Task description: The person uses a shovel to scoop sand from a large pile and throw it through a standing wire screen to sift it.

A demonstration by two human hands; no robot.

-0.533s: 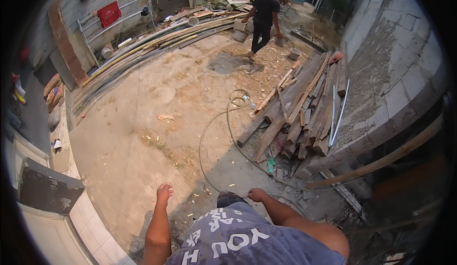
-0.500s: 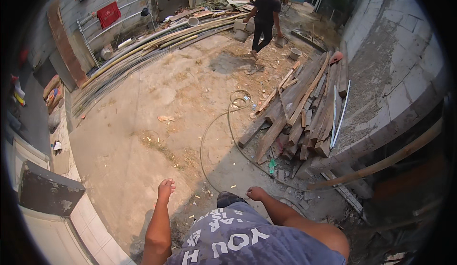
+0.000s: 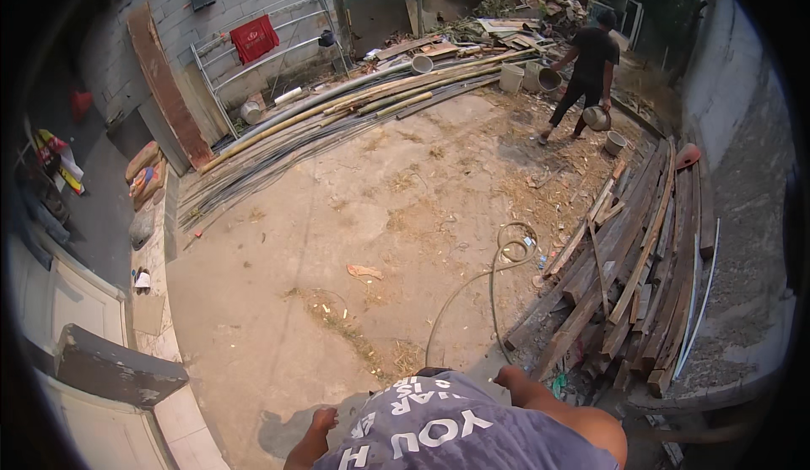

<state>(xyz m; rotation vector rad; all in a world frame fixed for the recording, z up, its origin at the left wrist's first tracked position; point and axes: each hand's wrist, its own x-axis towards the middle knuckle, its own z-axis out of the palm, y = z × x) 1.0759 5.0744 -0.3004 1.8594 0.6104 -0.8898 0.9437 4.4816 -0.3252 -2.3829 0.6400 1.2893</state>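
Hose [image 3: 494, 308] is a thin, dull tan one, looped in a loose coil on the dusty ground just left of the timber pile [image 3: 624, 276], with two strands trailing down toward the person. Right hand [image 3: 509, 375] is the one nearest it, fingers looking curled, but it's small and blurry at this angle so I can't tell whether it's holding anything. Left hand [image 3: 323, 419] is well apart from the hose, loosely bent, same deal, can't tell. Compared with half a second ago, the whole view has swung so everything sits further right, the left hand shows lower down, and the co-worker's bucket [image 3: 549, 79] now tips its mouth toward us.
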